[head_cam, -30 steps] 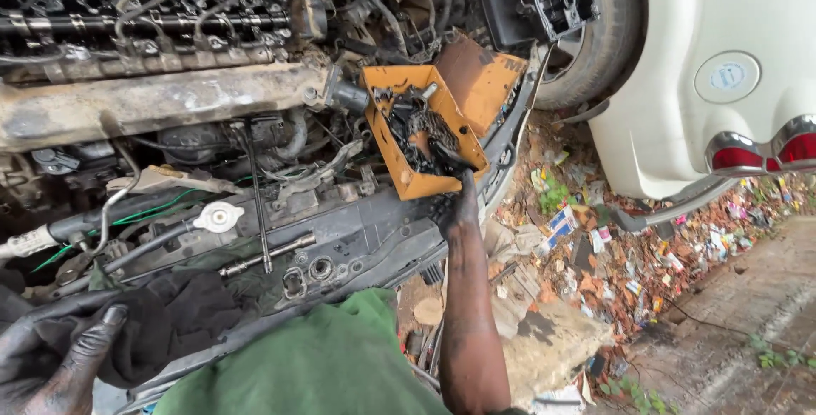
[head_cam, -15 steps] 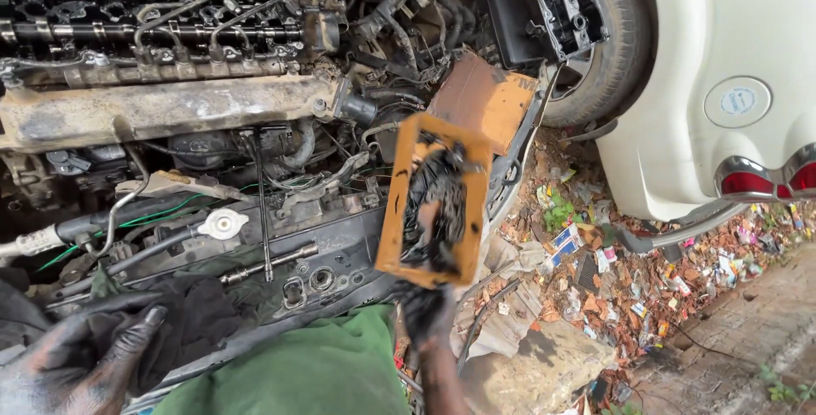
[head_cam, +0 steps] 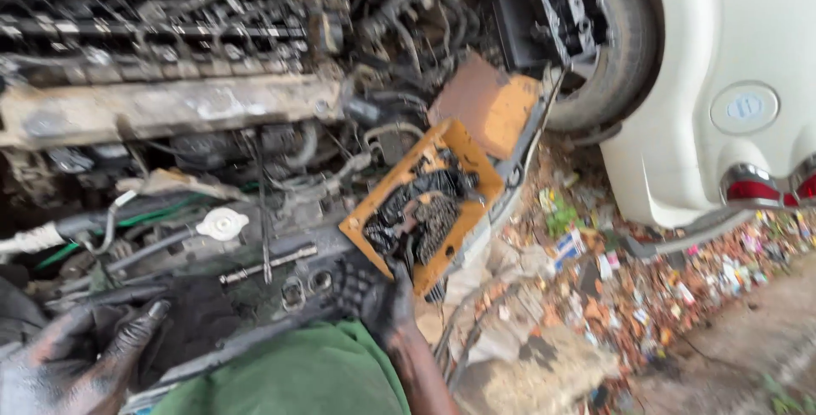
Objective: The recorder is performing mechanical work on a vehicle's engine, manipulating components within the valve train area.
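Up at the right, a big white car (head_cam: pixel 722 66) fills the corner, with a dark tyre (head_cam: pixel 616 58) and a red tail light (head_cam: pixel 769 187) showing. Beside it, across the top and left, sits a large, dirty engine (head_cam: pixel 170 66) full of black hoses and wires. A long, pale, rusty metal piece (head_cam: pixel 161 113) runs across it. Below the car, the ground (head_cam: pixel 680 296) is covered with dry leaves and bits of coloured rubbish, and a grey stone (head_cam: pixel 544 364) lies there too.

Next comes the orange tray (head_cam: pixel 463 147). It is tilted, with its far end up near the tyre and its near end low. It holds a pile of black, greasy chain and metal parts (head_cam: pixel 421 211).

The right hand (head_cam: pixel 387 300), black with grease, grips the low edge of the tray, fingers curled around it. A green sleeve or shirt (head_cam: pixel 297 377) shows at the bottom.

The left hand (head_cam: pixel 81 364), also very greasy, rests at the bottom left on a dark cloth (head_cam: pixel 187 330). Its fingers are spread loosely and hold nothing that can be seen.

Smaller things lie on the engine near the hands: a silver bar tool (head_cam: pixel 268 264) and a round white cap (head_cam: pixel 223 224).
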